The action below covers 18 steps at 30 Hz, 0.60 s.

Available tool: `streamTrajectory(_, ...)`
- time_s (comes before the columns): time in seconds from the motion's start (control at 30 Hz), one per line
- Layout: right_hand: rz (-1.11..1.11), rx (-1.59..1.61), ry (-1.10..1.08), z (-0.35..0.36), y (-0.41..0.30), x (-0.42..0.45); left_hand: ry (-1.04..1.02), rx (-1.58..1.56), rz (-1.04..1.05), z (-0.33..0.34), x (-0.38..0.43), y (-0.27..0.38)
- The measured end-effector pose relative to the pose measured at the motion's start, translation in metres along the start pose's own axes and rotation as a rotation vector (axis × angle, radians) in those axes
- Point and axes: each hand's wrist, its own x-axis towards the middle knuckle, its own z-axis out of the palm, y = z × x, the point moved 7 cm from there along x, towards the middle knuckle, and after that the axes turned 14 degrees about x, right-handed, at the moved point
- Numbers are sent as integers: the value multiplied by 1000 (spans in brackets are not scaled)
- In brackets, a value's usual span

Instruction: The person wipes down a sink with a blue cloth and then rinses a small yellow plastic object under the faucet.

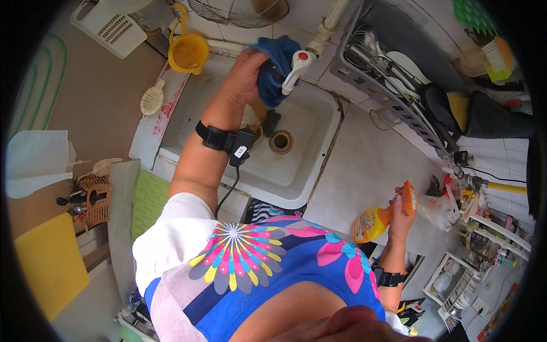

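Observation:
My left hand (pixel 248 75) grips a blue cloth (pixel 275 92) over the back of the sink (pixel 307 166). The cloth lies against a white plastic tap (pixel 297 70) with a red dot on top. Over the counter to the right, my right hand (pixel 399 218) holds a yellow spray bottle (pixel 369 224) by its neck, below the orange trigger head (pixel 410 199). The bottle is tilted. Inside the sink, a dark crumpled thing (pixel 270 123) lies beside the round drain (pixel 281 141). A yellowish object there is partly hidden by my left forearm.
A yellow plastic dipper (pixel 188 53) stands at the sink's back left corner, with a cream strainer (pixel 152 99) on the left ledge. Along the right wall runs a grey rack (pixel 380 96) of utensils. A clear plastic bag (pixel 440 209) sits beyond the bottle. A green board (pixel 149 201) is at left.

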Motion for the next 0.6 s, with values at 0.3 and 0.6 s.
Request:
streamTrajectory(0.3,-25,50,-59,10,-2,2,-231,502,-43,29,18,23)
streamTrajectory(0.6,-55,61,-58,7,-7,2,-429,398,-111,34,27,26)
